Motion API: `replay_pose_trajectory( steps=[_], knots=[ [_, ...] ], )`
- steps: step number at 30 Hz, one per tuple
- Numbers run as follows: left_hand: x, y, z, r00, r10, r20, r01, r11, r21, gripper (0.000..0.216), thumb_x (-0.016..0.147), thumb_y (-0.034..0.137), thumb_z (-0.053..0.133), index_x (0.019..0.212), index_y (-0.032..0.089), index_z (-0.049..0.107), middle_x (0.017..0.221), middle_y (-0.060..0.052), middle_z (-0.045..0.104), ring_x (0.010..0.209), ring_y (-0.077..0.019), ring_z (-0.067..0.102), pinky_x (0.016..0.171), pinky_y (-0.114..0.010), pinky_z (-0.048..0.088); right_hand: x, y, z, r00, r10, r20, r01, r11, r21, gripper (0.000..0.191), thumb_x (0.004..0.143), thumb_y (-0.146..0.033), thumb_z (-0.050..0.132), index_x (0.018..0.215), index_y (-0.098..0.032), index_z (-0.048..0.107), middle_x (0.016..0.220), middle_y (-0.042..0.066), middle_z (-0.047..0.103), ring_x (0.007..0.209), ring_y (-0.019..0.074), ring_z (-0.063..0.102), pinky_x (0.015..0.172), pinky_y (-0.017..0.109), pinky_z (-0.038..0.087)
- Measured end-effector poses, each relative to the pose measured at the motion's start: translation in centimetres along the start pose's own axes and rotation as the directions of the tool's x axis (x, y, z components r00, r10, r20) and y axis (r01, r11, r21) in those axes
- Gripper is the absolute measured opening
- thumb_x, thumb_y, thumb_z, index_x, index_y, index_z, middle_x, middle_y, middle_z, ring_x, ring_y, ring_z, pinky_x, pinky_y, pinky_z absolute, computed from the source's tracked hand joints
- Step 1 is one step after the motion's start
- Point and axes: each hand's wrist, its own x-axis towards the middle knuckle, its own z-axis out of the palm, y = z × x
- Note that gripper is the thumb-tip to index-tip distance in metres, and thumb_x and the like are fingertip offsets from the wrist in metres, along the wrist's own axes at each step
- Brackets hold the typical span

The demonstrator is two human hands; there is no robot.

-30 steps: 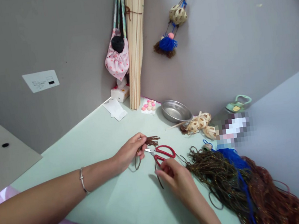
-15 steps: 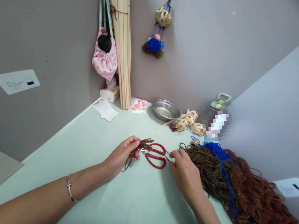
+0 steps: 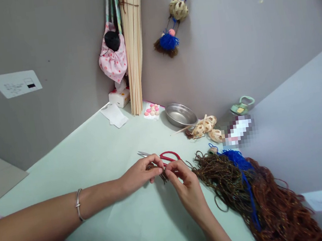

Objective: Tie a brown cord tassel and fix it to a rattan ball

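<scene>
Both hands meet over the middle of the tabletop (image 3: 100,155). The left hand (image 3: 139,174) pinches a small bundle (image 3: 161,172) of dark brown cord between thumb and fingertips. The right hand (image 3: 186,185) closes its thumb and forefinger on the same bundle from the other side, so the two sets of fingertips almost touch. The bundle sits just above the tabletop, mostly hidden by the fingers. It looks like short strands gathered together, though whether they are tied I cannot tell.

The step in hand seems to be fine finger work on this bundle: holding it firm with one hand while the other sorts or tightens the strands. Such thin, loose cord calls for a steady pinch and small, careful moves.

The scissors (image 3: 168,157) lie on the tabletop just behind the hands, red handles toward the right, blades pointing left, untouched. Right of the right hand spreads a pile (image 3: 230,184) of long brown cord with some blue cord (image 3: 237,158) across it. Farther back stand a metal bowl (image 3: 180,115) and woven balls (image 3: 205,127). A bracelet (image 3: 78,205) circles the left wrist.
</scene>
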Motion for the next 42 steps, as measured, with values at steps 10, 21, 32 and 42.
replay_pose_trajectory(
  steps=[10, 21, 32, 42],
  knots=[
    [0.2, -0.6, 0.1, 0.997, -0.045, 0.069, 0.051, 0.994, -0.100, 0.030, 0.084, 0.046, 0.064, 0.088, 0.017, 0.057, 0.074, 0.003, 0.051, 0.061, -0.0082, 0.043, 0.060, -0.023, 0.038, -0.5, 0.0, 0.5, 0.980, -0.162, -0.111, 0.151, 0.983, -0.107, 0.010, 0.095, -0.024, 0.057, 0.090, -0.022, 0.065, 0.083, 0.003, 0.066, 0.075, 0.0169, 0.060, 0.069, 0.029, 0.047],
    [0.0, 0.4, 0.1, 0.988, -0.150, 0.024, 0.151, 0.948, -0.279, 0.026, 0.077, 0.036, 0.073, 0.088, 0.017, 0.058, 0.076, 0.003, 0.053, 0.060, -0.0062, 0.044, 0.059, -0.021, 0.031, -0.3, 0.1, 0.6, 0.988, 0.072, -0.133, -0.048, 0.983, 0.176, 0.014, 0.091, -0.034, 0.062, 0.086, -0.021, 0.065, 0.074, 0.001, 0.061, 0.067, 0.0151, 0.055, 0.062, 0.027, 0.045],
    [0.0, 0.0, 0.2, 0.976, -0.211, 0.059, 0.218, 0.925, -0.310, 0.026, 0.079, 0.039, 0.071, 0.085, 0.017, 0.057, 0.075, 0.003, 0.056, 0.058, -0.0053, 0.042, 0.055, -0.018, 0.034, 0.5, 0.4, 0.7, 0.984, 0.148, -0.096, -0.123, 0.966, 0.229, 0.027, 0.091, -0.047, 0.058, 0.098, -0.021, 0.060, 0.068, -0.003, 0.053, 0.059, 0.0134, 0.047, 0.057, 0.025, 0.041],
    [0.3, -1.0, 0.1, 0.979, -0.194, 0.056, 0.202, 0.941, -0.272, 0.027, 0.080, 0.041, 0.069, 0.088, 0.017, 0.058, 0.075, 0.001, 0.057, 0.058, -0.0067, 0.045, 0.057, -0.019, 0.039, 0.4, 0.4, 1.1, 0.991, 0.104, 0.081, -0.109, 0.992, 0.061, 0.043, 0.096, -0.051, 0.046, 0.064, -0.022, 0.044, 0.059, -0.005, 0.039, 0.056, 0.0122, 0.035, 0.053, 0.026, 0.028]
  ],
)
